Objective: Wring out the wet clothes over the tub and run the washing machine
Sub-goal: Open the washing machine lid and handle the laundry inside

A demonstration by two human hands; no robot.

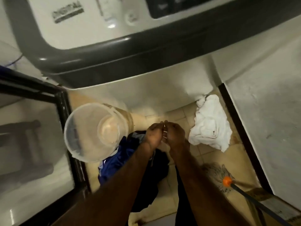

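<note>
The left hand (154,134) and right hand (175,136) meet fingertip to fingertip above the tiled floor (179,115), fingers loosely curved and with nothing visible in them. Under the left forearm a heap of blue and dark clothes (114,162) lies on the floor. Just to its left, by the floor's left edge, stands a clear plastic tub (78,136). A crumpled white cloth (210,123) lies toward the right edge, with a mop (227,181) nearer the person. The washing machine (114,38) stands along the far edge.
</note>
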